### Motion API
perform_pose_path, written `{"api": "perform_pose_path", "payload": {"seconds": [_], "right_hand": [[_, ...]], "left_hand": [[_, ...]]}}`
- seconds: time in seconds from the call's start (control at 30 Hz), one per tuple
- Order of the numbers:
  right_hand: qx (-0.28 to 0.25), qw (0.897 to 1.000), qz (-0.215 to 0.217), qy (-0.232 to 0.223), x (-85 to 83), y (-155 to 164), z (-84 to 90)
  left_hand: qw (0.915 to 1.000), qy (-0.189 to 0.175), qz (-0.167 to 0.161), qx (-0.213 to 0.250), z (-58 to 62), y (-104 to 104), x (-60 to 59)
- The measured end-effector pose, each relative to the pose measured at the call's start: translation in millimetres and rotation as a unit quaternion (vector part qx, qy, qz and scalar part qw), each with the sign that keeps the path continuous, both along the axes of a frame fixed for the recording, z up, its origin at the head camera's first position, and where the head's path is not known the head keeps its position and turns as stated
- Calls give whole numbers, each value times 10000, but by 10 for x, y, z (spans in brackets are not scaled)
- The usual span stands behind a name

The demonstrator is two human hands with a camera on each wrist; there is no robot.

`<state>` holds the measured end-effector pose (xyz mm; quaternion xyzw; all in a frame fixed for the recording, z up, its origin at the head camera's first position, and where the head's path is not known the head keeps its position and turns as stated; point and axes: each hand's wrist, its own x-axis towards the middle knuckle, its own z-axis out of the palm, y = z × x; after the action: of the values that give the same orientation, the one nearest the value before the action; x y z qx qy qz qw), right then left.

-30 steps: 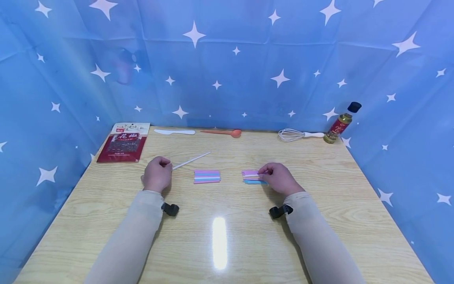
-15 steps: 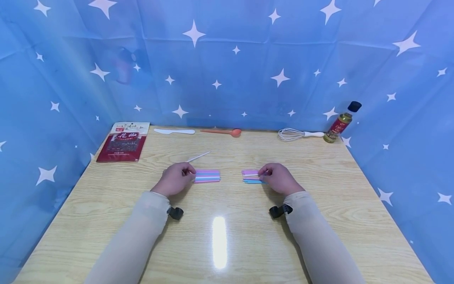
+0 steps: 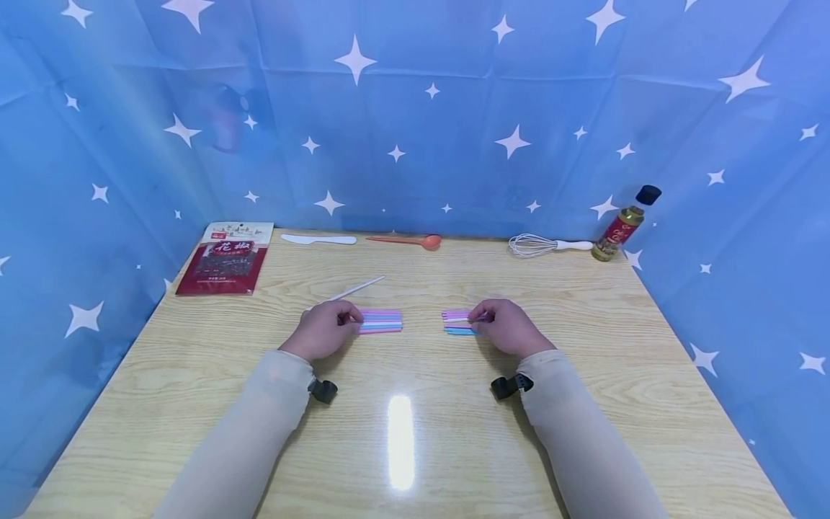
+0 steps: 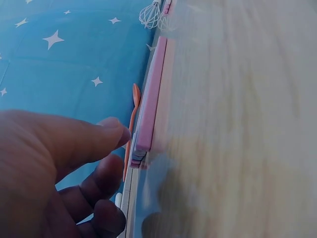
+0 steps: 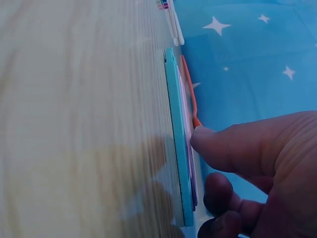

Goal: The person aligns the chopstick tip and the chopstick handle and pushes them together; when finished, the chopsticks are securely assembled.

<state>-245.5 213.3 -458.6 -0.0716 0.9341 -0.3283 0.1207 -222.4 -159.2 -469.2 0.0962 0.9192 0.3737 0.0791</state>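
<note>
Two hands, both yours, rest low on the wooden table, each at a small set of coloured sticks.

1. Left hand: fingers curled, thumb out towards the near end of the left stick set. Thumb tip lies at the end of the pink top stick; whether it presses or only touches, the wrist view does not settle. Lower fingers fold under the thumb, close together. A thin white stick runs from behind this hand's knuckles away and to the right; whether your fingers hold its end cannot be told.

2. Right hand: fingers curled, thumb and fingertips meeting at the right stick set. Thumb tip sits against the upper sticks; the teal stick lies lowest, flat on the table. A pale stick appears pinched at the fingertips in the head view.

3. Between the two hands: both stick sets, apart from each other, bare table in the gap.

4. Beyond the left fingers: red spice packet far left; white spatula and orange spoon along the back edge.

5. Beyond the right fingers: whisk and, past it, dark-capped bottle at the back right corner.

6. Surround: blue star-print cloth on three sides.
</note>
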Motion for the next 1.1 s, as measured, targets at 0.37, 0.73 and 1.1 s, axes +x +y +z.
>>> {"api": "perform_pose_path", "payload": {"seconds": [0.37, 0.73, 1.1], "right_hand": [[5, 10000, -43, 40, 7, -15, -12], [42, 10000, -5, -14, 7, -24, 3], [104, 9998, -100, -124, 14, -32, -10]], "left_hand": [[10000, -21, 2, 16, -17, -5, -2], [10000, -51, 20, 34, -15, -7, 4], [10000, -7, -2, -45, -34, -9, -1]]}}
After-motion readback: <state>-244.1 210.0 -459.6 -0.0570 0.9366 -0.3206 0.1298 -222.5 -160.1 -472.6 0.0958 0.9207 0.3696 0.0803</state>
